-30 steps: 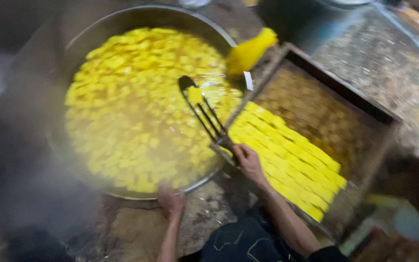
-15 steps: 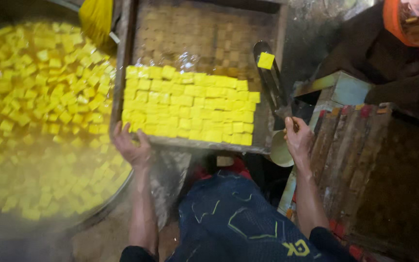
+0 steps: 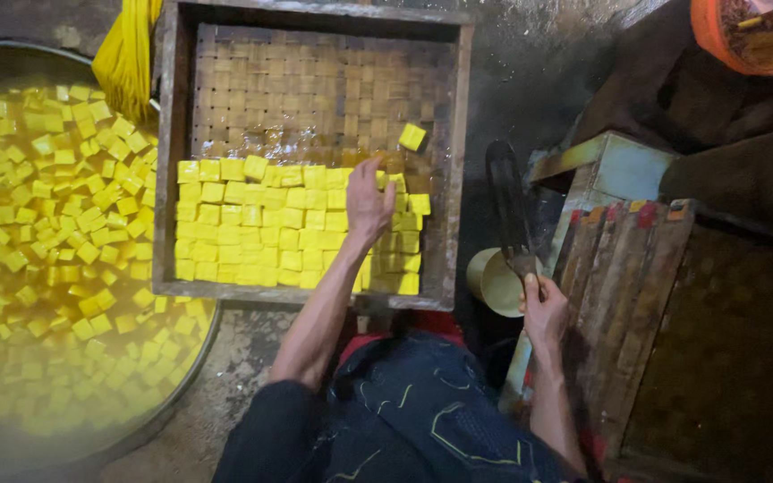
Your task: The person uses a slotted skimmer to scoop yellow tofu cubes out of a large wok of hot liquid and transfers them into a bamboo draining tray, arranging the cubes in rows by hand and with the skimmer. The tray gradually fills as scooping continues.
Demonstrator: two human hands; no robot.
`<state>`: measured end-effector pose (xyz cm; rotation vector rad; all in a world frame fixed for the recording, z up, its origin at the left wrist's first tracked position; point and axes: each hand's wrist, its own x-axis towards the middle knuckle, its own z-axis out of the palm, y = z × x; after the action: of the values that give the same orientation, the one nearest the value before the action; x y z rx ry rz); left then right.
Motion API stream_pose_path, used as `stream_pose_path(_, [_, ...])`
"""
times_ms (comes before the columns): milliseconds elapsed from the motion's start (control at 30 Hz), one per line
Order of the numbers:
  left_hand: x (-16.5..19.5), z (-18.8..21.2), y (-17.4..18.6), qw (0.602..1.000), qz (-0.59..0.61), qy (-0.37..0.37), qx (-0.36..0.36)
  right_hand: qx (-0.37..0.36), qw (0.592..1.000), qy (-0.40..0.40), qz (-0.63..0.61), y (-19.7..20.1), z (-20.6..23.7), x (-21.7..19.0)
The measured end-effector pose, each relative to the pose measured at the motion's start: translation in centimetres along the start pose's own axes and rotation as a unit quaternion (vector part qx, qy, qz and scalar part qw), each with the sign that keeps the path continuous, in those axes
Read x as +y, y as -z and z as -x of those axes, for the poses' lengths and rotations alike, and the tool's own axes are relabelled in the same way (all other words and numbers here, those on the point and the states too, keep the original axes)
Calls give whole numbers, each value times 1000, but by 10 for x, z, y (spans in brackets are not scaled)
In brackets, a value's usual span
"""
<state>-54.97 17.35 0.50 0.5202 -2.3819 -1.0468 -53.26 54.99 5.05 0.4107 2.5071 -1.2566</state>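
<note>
A square wooden tray [image 3: 172,179] with a woven bottom holds tight rows of yellow cubes [image 3: 252,233] in its near half. One loose yellow cube [image 3: 412,136] lies alone on the bare weave. My left hand [image 3: 369,201] reaches into the tray, its fingers spread and resting on the cubes at the top right of the rows. My right hand [image 3: 543,309] is outside the tray's right side, closed on the handle of dark metal tongs [image 3: 505,201] that point away from me.
A big round pan [image 3: 191,362] of yellow liquid full of floating cubes fills the left. A yellow brush [image 3: 127,54] leans at its rim. A pale cup [image 3: 492,282] sits under the tongs. Stacked wooden trays [image 3: 673,340] stand at right, an orange round object [image 3: 753,31] top right.
My left hand moved from the tray's near edge up onto the cubes. The tongs no longer carry a cube; one now lies on the weave. My right hand shifted slightly down.
</note>
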Motion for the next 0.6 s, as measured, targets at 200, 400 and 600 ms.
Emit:
stream_pose_path(200, [10,-60,-57,996,-64,36,-51,15,999,30,-21,24,-39,58])
stream_pose_path(400, [26,-110,-84,984,-149,-97,-32,40,985,164,26,31,-63,87])
stream_pose_path(600, [43,-55,-75,949,-253,-80,-168,-1,999,24,-20,20,-80,69])
